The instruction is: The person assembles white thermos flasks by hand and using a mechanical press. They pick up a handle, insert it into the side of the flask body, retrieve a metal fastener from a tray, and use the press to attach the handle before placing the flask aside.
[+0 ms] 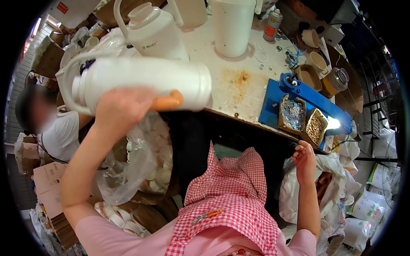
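Left hand grasps an orange piece against a white jug at ten o'clock; right hand curls near four, contents unclear.

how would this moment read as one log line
left hand: holding white jug | jug: sideways | right hand: near gold-coloured bits

The table carries jugs and a can.

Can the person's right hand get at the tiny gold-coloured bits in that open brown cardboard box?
Probably yes: the right hand is close by, on the person's side of the open cardboard box, and nothing seems to block the way to the gold-coloured bits.
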`<state>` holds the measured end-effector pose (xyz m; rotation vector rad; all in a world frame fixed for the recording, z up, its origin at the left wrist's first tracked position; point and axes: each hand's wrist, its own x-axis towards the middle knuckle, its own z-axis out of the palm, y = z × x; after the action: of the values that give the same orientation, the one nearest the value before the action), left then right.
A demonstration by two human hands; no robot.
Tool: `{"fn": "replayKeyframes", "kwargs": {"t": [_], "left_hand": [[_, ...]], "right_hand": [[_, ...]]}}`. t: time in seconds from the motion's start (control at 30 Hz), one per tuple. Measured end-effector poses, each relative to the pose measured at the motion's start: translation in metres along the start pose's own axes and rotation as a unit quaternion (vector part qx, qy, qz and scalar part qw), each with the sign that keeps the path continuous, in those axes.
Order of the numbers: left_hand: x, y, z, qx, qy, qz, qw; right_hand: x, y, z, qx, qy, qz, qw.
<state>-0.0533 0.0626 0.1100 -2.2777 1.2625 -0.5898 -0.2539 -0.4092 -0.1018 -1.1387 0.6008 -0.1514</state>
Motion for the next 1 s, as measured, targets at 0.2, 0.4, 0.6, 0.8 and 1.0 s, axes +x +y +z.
{"fn": "replayKeyframes", "kwargs": {"t": [0.2, 0.4, 0.6, 0.8, 1.0], "left_hand": [[0.060, -0.044, 0.080, 0.112, -0.116, 0.026, 0.987], [0.095, -0.088, 0.167, 0.247, -0.308, 0.160, 0.905], [0.148, -0.101, 0.171, -0.040, -0.221, -0.012, 0.974], [0.350, -0.126, 0.163, -0.453, 0.232, -0.366, 0.779], [0.390, -0.148, 0.183, -0.627, 0.208, -0.396, 0.638]], "right_hand": [[-0.001, 0.004, 0.023, -0.013, -0.024, 0.023, 0.999], [0.001, 0.016, 0.008, -0.010, 0.030, 0.049, 0.998], [0.007, 0.033, -0.002, 0.021, 0.071, 0.088, 0.993], [0.007, 0.031, 0.036, -0.003, 0.006, 0.113, 0.994], [-0.001, 0.040, 0.056, -0.014, -0.060, 0.094, 0.994]]}}
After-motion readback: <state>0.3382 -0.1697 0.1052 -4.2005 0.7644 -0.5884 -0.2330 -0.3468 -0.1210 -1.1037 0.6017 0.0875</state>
